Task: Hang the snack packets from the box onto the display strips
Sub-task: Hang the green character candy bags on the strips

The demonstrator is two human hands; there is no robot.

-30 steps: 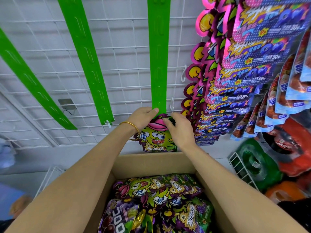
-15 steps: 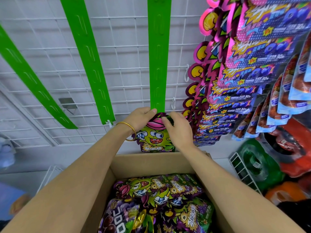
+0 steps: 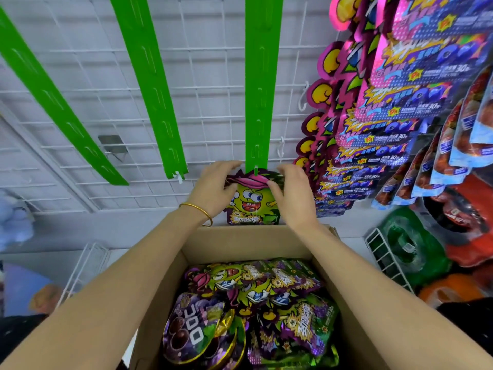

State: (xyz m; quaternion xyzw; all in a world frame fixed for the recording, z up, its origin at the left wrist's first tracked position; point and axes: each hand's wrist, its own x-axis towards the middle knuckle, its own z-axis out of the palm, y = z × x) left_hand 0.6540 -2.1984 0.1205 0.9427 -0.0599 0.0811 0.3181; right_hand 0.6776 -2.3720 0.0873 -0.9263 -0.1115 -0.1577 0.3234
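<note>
Most free room is up & left: bare wire grid [image 3: 208,76] shows btwn the left strip [image 3: 53,102], mid strip [image 3: 149,86] and right strip [image 3: 260,84], all bare down their length. Right strip's bottom end is taken: a snack packet [image 3: 252,201] hangs there, pinched at both top corners by left hand [image 3: 213,188] and right hand [image 3: 293,193]. Just right of that, a dense column of purple packets [image 3: 373,116] crowds in, w/ two white hooks [image 3: 280,150] jutting into the narrow gap. Below, far wall of the box [image 3: 240,241] sits just under the packet; box top open, loose packets [image 3: 256,303] filling its floor.
</note>
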